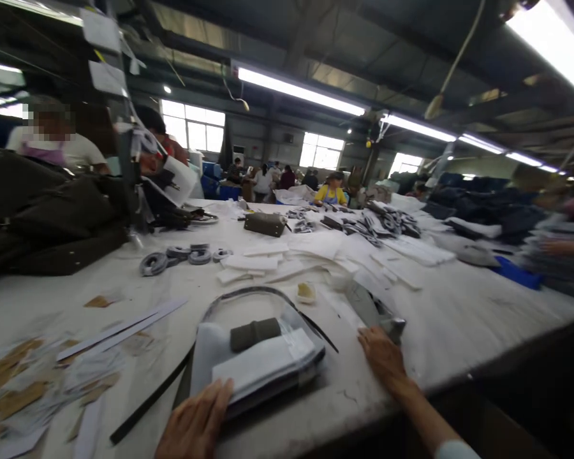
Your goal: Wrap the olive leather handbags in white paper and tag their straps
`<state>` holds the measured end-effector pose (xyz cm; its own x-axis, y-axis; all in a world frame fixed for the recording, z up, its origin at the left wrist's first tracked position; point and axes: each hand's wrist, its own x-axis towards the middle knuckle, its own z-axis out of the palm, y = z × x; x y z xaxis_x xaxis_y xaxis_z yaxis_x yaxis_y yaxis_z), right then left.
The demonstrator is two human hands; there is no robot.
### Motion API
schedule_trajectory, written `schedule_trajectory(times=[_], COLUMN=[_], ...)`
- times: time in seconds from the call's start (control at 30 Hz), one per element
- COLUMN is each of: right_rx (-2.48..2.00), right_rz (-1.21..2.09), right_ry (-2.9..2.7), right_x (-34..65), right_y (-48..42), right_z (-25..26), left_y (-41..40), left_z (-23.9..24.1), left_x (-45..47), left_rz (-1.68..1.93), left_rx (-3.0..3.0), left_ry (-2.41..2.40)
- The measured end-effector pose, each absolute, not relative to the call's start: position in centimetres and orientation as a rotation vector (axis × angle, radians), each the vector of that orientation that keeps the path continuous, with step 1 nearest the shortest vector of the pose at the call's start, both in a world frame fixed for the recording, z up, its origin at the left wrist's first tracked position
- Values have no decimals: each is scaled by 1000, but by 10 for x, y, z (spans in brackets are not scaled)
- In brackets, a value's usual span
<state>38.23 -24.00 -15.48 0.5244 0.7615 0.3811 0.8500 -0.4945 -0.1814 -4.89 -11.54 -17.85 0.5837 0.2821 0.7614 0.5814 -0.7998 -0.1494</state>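
Observation:
In front of me lies a folded dark bag [277, 382] with a white sheet [263, 363] folded over it and a shiny strip like clear tape across the sheet. A rolled dark green piece [254, 334] rests on top, and a dark strap [153, 395] trails out to the left. My left hand [196, 417] lies with fingers stretched on the near left corner of the bundle. To the right, my right hand [382, 358] has its fingers curled at the near end of a grey, metal-ended tape dispenser [370, 306]; blur softens the exact hold.
Beyond the bundle are a small yellowish block [306, 292], white sheets [287, 261] and coiled grey straps [172, 257]. Brown scraps and plastic [19, 376] lie left. Dark bags [52, 210] are heaped beside a post [131, 172]. Several people work farther back.

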Motion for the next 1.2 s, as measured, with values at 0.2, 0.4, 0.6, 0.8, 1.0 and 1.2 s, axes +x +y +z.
schedule_trajectory(times=[0.2, 0.4, 0.6, 0.8, 1.0, 1.2], right_rx=[-2463, -2416, -2027, -1791, -1665, -1922], right_rz=[-333, -395, 161, 384, 607, 457], right_ry=[-1239, -1350, -1504, -1689, -1836, -1536], right_x=[381, 351, 283, 211, 199, 229], right_y=[-244, -255, -258, -248, -234, -214], right_z=[-148, -122, -130, -154, -141, -142], left_y=[-117, -121, -119, -111, -108, -112], left_z=[-168, -163, -152, -140, -144, -153], left_x=[-51, -48, -48, -58, -61, -62], left_rz=[-1097, -1071, -1120, -1435, -1653, -1731], left_rx=[-2428, -2401, -2466, -2488, -2427, -2465], left_ry=[-659, -651, -819, -1235, -1429, -1474])
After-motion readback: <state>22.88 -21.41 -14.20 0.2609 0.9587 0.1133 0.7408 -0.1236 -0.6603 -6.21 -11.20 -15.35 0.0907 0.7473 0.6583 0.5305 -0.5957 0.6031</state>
